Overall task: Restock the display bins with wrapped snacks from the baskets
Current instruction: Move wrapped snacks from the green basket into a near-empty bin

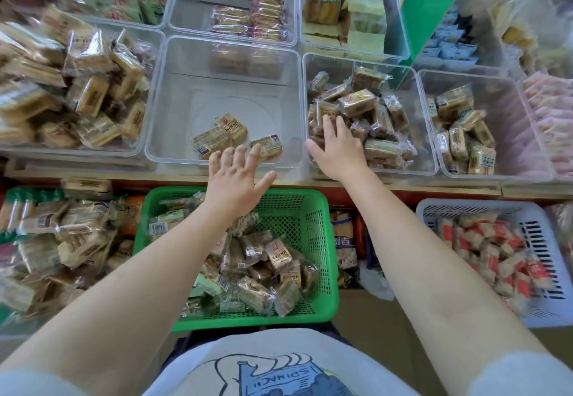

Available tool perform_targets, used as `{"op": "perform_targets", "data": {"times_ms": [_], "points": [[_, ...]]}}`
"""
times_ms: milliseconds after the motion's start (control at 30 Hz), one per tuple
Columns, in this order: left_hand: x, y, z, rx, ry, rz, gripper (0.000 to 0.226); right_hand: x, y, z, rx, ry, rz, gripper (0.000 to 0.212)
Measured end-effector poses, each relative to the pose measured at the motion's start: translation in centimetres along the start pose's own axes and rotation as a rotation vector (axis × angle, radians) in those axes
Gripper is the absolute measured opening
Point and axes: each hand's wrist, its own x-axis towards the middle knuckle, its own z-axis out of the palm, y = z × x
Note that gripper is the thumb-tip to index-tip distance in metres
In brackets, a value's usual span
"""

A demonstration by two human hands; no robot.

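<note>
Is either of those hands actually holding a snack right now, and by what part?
Nothing is held. The left hand is spread open above the green plastic basket; the right hand lies flat on brown wrapped snacks.

Bright, even light with soft, faint shadows. Pale glare streaks the clear bin [223, 85] walls. Strong wide-angle bending and smeared blur mark the edges, especially the upper corners; the centre stays sharp.

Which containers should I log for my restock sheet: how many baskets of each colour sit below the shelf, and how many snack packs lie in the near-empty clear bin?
Green basket: 1
Pale blue basket: 1
Snack packs in the near-empty clear bin: 3
Total: 5
</note>
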Motion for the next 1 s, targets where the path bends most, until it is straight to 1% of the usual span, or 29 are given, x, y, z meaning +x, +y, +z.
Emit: {"op": "perform_targets", "data": {"times_ms": [100,133,167,233,267,300,333,367,400,433,467,500,533,567,600,633,667,733,767,867,933,1000], "points": [[0.1,0.0,0.0,0.013,0.000,-0.001,0.074,0.6,-0.9,-1.2,-0.073,-0.005,0.053,0.075],[0.1,0.0,0.0,0.008,-0.007,0.002,0.073,0.5,-1.4,-1.7,-0.073,0.033,0.052,0.070],[0.1,0.0,-0.1,0.006,-0.005,0.009,0.072,0.1,-2.0,-1.9,-0.056,0.125,0.027,0.061],[-0.4,-0.3,0.0,-0.008,0.050,0.047,0.069,-1.9,-3.5,-1.2,0.058,0.439,-0.083,0.041],[-0.9,-0.6,0.1,-0.032,0.112,0.073,0.066,-3.3,-4.0,-0.3,0.153,0.571,-0.140,0.035],[-1.6,-0.9,0.3,-0.073,0.207,0.104,0.061,-4.9,-4.4,0.9,0.254,0.633,-0.188,0.031],[-2.6,-1.1,0.6,-0.119,0.327,0.140,0.054,-6.5,-4.6,2.3,0.356,0.595,-0.213,0.029],[-3.5,-1.3,1.0,-0.163,0.437,0.170,0.046,-7.9,-4.7,4.0,0.436,0.481,-0.197,0.026],[-4.5,-1.5,1.4,-0.202,0.493,0.179,0.039,-8.9,-4.6,6.0,0.472,0.322,-0.149,0.023],[-5.4,-1.6,1.8,-0.244,0.467,0.171,0.035,-9.5,-4.5,8.2,0.454,0.138,-0.087,0.020],[-6.1,-1.7,2.0,-0.291,0.370,0.133,0.035,-10.0,-4.2,10.6,0.388,-0.048,-0.029,0.018],[-6.5,-1.7,2.2,-0.331,0.224,0.063,0.037,-10.4,-4.0,12.9,0.301,-0.216,0.013,0.023],[-6.7,-1.8,2.7,-0.346,0.071,-0.007,0.036,-10.9,-3.8,15.1,0.226,-0.350,0.034,0.036],[-6.9,-2.0,3.1,-0.339,-0.067,-0.059,0.033,-11.5,-3.6,17.0,0.167,-0.444,0.041,0.049],[-7.1,-2.1,3.4,-0.334,-0.177,-0.088,0.032,-12.0,-3.4,18.6,0.122,-0.493,0.045,0.060],[-7.4,-2.3,3.7,-0.349,-0.262,-0.108,0.031,-12.5,-3.3,19.9,0.096,-0.506,0.057,0.068],[-7.7,-2.3,3.8,-0.382,-0.328,-0.129,0.031,-12.7,-3.2,20.8,0.095,-0.492,0.066,0.072],[-8.3,-2.4,3.8,-0.481,-0.410,-0.184,0.030,-12.5,-3.1,21.6,0.147,-0.444,0.095,0.070],[-8.4,-2.4,3.8,-0.534,-0.436,-0.218,0.030,-12.1,-2.9,21.4,0.225,-0.432,0.148,0.069],[-8.3,-2.2,3.7,-0.734,-0.451,-0.350,0.027,-11.5,-2.4,18.7,0.542,-0.356,0.332,0.069],[-7.7,-1.5,3.4,-0.869,-0.455,-0.438,0.028,-11.9,-2.2,15.7,0.663,-0.248,0.326,0.067],[-7.0,-0.2,3.0,-0.980,-0.482,-0.482,0.033,-12.8,-2.4,12.6,0.767,-0.106,0.243,0.066]]}}
